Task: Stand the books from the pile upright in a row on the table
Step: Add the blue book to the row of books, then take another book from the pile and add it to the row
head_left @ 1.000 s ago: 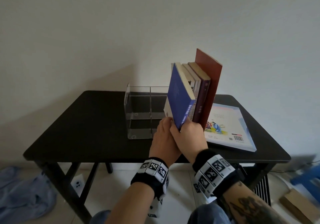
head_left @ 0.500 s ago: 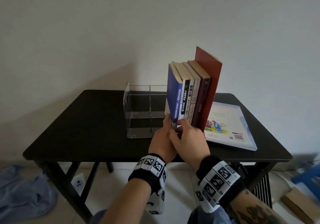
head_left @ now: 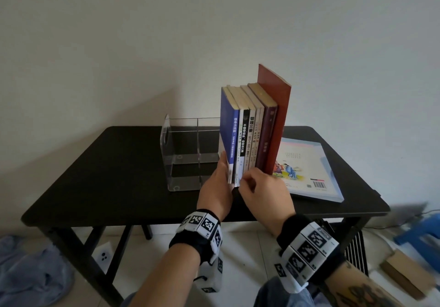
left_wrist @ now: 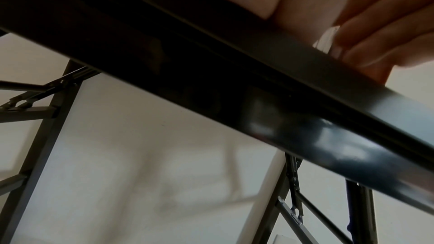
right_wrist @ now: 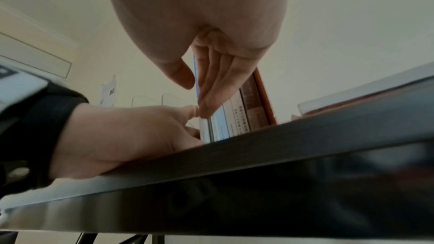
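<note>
Currently the books stand upright in a row at the right end of the clear rack on the black table, spines facing the camera. Blue book is leftmost, then four paler spines, a maroon book, and a tall red book at the right end. All touch side by side.

Left hand: fingers straight and together, laid flat against the blue book's left cover near the bottom; heel of hand on the table edge.

Right hand: fingers bunched together, tips against the lower spines just right of the blue book. Can't tell if they pinch anything. Thumb sits apart from the fingers in the right wrist view.

One picture book lies flat on the table, just right of the row.
</note>
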Demonstrator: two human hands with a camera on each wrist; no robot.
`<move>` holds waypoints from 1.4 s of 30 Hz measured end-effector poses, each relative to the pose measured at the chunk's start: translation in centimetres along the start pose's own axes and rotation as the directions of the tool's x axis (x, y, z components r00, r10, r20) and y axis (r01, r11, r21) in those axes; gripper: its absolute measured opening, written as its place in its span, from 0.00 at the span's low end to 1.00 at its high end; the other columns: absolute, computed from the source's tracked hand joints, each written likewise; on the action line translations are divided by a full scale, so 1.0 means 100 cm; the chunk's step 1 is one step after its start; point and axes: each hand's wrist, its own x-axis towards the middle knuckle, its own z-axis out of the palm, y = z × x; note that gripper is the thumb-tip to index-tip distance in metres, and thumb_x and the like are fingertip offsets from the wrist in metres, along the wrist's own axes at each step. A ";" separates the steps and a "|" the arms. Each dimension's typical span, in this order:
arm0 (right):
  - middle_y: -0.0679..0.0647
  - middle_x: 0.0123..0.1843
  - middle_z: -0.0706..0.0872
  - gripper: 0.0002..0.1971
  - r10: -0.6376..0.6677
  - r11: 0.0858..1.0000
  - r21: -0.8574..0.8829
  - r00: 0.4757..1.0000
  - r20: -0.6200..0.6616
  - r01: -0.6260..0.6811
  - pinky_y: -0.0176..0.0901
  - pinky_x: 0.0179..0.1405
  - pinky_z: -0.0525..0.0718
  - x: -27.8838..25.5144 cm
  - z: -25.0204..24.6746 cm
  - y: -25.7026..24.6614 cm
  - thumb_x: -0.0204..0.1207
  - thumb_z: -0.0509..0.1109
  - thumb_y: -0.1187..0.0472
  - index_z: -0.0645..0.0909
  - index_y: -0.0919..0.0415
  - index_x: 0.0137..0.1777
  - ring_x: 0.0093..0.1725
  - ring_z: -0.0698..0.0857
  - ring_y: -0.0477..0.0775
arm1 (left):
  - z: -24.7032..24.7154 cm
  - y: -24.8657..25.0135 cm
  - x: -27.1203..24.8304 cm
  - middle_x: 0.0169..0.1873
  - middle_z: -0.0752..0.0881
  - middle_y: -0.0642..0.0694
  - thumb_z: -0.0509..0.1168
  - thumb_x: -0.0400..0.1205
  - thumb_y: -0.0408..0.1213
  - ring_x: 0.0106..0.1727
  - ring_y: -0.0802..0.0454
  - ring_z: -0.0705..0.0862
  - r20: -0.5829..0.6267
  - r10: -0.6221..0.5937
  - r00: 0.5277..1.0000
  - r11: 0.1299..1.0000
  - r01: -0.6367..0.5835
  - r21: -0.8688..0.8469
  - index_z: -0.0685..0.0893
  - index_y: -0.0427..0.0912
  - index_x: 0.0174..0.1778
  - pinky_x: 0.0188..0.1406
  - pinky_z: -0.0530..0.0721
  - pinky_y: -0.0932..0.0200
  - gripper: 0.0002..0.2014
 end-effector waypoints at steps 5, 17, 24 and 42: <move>0.49 0.29 0.85 0.06 0.133 0.991 0.034 0.975 -0.176 -0.129 0.44 0.27 0.80 0.004 -0.036 0.015 0.76 0.69 0.58 0.82 0.56 0.39 0.27 0.82 0.53 | 0.001 -0.001 -0.002 0.65 0.83 0.53 0.63 0.82 0.38 0.61 0.50 0.85 -0.046 0.082 0.996 0.996 -0.081 0.023 0.40 0.73 0.79 0.62 0.84 0.46 0.43; 0.67 0.72 0.74 0.36 0.676 0.659 -0.539 0.727 0.118 -0.525 0.60 0.70 0.70 0.028 -0.054 0.092 0.77 0.59 0.34 0.68 0.64 0.71 0.72 0.71 0.69 | 0.003 -0.002 -0.005 0.71 0.79 0.51 0.63 0.82 0.30 0.63 0.52 0.84 -0.044 0.089 0.995 0.992 -0.084 0.096 0.37 0.66 0.81 0.63 0.84 0.51 0.46; 0.68 0.69 0.77 0.50 0.776 0.573 -0.505 0.625 0.083 -0.646 0.59 0.68 0.74 0.046 -0.074 0.110 0.62 0.78 0.34 0.66 0.69 0.73 0.70 0.74 0.68 | 0.005 -0.007 -0.003 0.70 0.79 0.52 0.63 0.82 0.33 0.62 0.53 0.84 -0.059 0.118 0.991 0.987 -0.110 0.114 0.37 0.65 0.82 0.61 0.85 0.51 0.45; 0.56 0.38 0.91 0.05 0.395 0.808 0.577 0.836 -0.381 -0.119 0.47 0.28 0.87 0.045 -0.122 0.023 0.75 0.69 0.61 0.80 0.57 0.50 0.27 0.89 0.58 | 0.008 -0.009 0.003 0.72 0.77 0.52 0.64 0.82 0.33 0.65 0.50 0.83 -0.032 0.077 0.996 0.995 -0.075 0.072 0.35 0.68 0.81 0.65 0.82 0.46 0.47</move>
